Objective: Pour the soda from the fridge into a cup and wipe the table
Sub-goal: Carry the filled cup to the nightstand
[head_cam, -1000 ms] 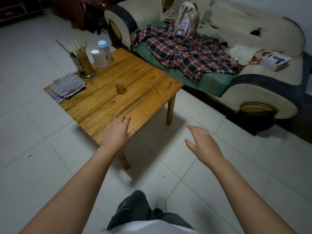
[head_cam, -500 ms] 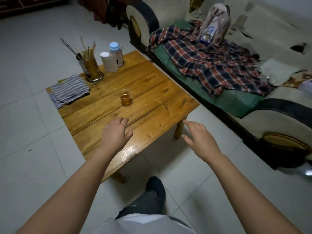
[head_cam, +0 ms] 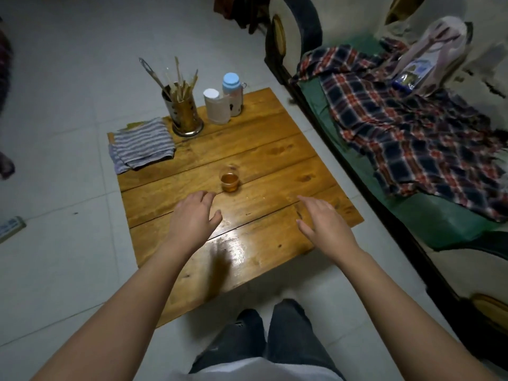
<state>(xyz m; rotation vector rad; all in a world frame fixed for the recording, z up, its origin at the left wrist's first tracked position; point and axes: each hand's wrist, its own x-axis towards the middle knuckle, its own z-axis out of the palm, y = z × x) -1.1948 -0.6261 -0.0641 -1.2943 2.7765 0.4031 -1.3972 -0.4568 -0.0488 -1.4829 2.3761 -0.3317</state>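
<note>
Two bare hands are held out over the near half of a low wooden table (head_cam: pixel 275 149), both empty with fingers loosely spread. The left hand (head_cam: pixel 193 220) is palm down, its fingertips just short of the cup. The right hand (head_cam: pixel 323 222) sits nearer the table's right edge, thumb apart from the fingers. Below them the person's dark trouser legs (head_cam: pixel 275 334) stand close against the table's near edge.

The near boards show a glossy patch reflecting light; cannot tell if it is wet.

Mid-table: a small clear cup (head_cam: pixel 229 179) holding amber liquid, upright, standing alone.

Far left corner: a folded grey striped cloth (head_cam: pixel 141 144), slightly overhanging the edge. Just beside it, a perforated metal holder (head_cam: pixel 183 114) with chopsticks and a utensil sticking up. Next right, a white-topped cylinder (head_cam: pixel 217 108) touching a bottle with a light blue cap (head_cam: pixel 233 94).

Right of the table: a sofa (head_cam: pixel 453 229) with a green seat cover, a plaid shirt (head_cam: pixel 406 127) spread across it.
</note>
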